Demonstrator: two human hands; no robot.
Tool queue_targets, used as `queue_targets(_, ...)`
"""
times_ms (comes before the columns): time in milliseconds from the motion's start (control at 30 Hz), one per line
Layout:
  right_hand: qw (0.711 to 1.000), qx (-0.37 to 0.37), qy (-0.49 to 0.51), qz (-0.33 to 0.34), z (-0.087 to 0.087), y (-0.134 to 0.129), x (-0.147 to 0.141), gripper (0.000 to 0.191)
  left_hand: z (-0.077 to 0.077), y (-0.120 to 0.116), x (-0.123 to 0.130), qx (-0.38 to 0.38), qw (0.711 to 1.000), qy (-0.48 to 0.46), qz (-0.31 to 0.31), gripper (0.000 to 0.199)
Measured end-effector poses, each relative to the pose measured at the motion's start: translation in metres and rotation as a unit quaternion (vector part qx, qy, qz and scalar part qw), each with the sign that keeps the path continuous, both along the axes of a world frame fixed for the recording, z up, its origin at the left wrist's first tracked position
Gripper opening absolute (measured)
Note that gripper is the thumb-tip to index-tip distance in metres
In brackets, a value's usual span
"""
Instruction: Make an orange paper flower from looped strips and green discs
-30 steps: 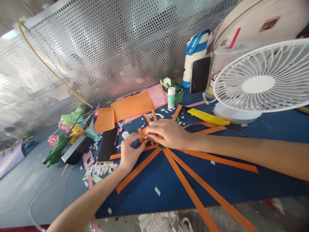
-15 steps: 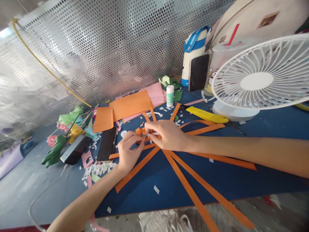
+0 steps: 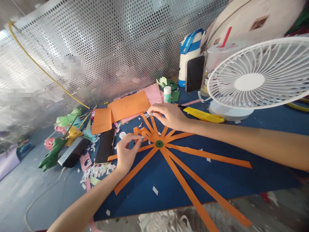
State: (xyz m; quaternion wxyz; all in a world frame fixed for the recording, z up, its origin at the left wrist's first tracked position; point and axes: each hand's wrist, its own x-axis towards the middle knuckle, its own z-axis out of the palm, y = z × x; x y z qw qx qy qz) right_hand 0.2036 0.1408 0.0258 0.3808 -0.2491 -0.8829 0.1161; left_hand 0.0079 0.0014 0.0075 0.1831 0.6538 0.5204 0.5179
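Note:
Orange paper strips [image 3: 207, 154] fan out over the blue table from a small green disc [image 3: 159, 144]. My left hand [image 3: 127, 151] is left of the disc, thumb and forefinger pinched at the end of a curled orange paper strip [image 3: 144, 131]. Beyond the disc, my right hand [image 3: 170, 116] is raised over the far strips, its fingers pinched together. A small white tip shows at those fingers; the rest of what they hold is hidden.
Orange paper sheets [image 3: 129, 105], a glue stick [image 3: 167, 94] and a yellow utility knife [image 3: 204, 115] lie farther back. A white fan [image 3: 249, 82] stands right. Paper flowers [image 3: 70, 129], a black phone [image 3: 105, 146] and white scraps [image 3: 101, 172] lie left.
My right hand has lifted up and away from my left hand, uncovering the green disc and the strips' middle. My left hand stays at the curled strip.

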Motion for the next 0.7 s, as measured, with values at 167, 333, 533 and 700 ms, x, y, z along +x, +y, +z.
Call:
queue_targets(167, 0.994, 0.039, -0.098, -0.019, -0.013, 0.012, 0.000, 0.034, -0.006, 0.006, -0.005, -0.045, 0.996, -0.072, -0.007, 0.010)
queue_targets(333, 0.976, 0.117, -0.180, -0.047, -0.019, 0.015, 0.002, 0.042, -0.007, 0.006, -0.005, -0.055, 0.995, -0.078, -0.002, 0.011)
queue_targets(533, 0.991, 0.107, -0.082, 0.020, -0.010, -0.011, -0.005, 0.024, -0.007, 0.006, -0.005, -0.067, 0.995, -0.074, 0.005, 0.010)
queue_targets(700, 0.983, -0.078, -0.035, 0.161, -0.004, -0.041, -0.013, 0.015, -0.009, 0.006, -0.005, -0.065, 0.996, -0.067, -0.008, 0.004)
